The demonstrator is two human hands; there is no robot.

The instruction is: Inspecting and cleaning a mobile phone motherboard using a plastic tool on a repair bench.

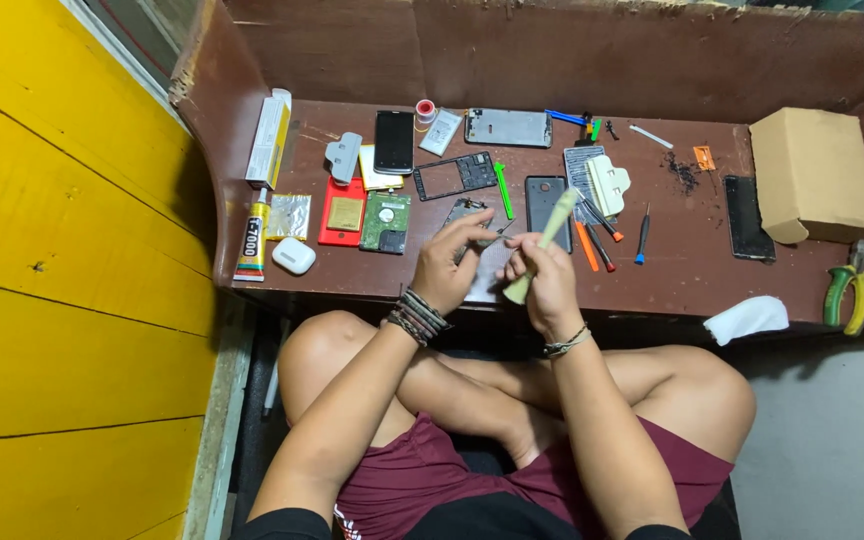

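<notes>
The person sat cross-legged at a low brown wooden desk (692, 270), and the upper body was cut off by the bottom edge of the view. A yellow plank wall (62, 250) filled the left side. At the desk's right end stood a closed cardboard box (814, 172), with a black phone (748, 218) just beside it and green-and-yellow pliers (849, 290) partly over the edge.

The left hand (449, 265) closed around a small phone part (482, 242), pinched at its near end; the fingers hid much of it, so its kind was hard to tell. It sat just above the desk's front edge. The right hand (544, 275) gripped a pale plastic pry tool (542, 247) in a fist, its tip angled up and away.

Behind the hands lay a dark phone back (545, 198), an open phone frame (455, 176), a green hard-drive board (386, 222), a red case (343, 212) and orange-handled screwdrivers (593, 245). A glue tube (252, 242) lay far left, near a white earbud case (294, 256).
</notes>
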